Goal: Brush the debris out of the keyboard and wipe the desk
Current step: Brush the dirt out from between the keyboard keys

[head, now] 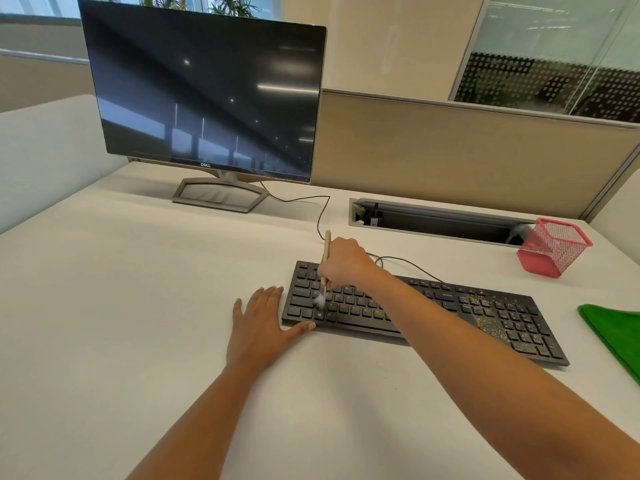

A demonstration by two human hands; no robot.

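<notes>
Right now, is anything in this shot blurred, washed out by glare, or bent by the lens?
Head view: the brush bristles are smeared by blur over the keyboard; the dark monitor mirrors ceiling lights and windows; the wide lens slants the monitor and bows the partition; lighting is soft and even.

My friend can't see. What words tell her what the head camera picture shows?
A right hand holds a small brush, bristles on the left keys of a black keyboard, while the left hand lies flat on the white desk beside it. Yellowish debris speckles the right keys; a green cloth, red mesh cup and dark monitor sit nearby.
</notes>
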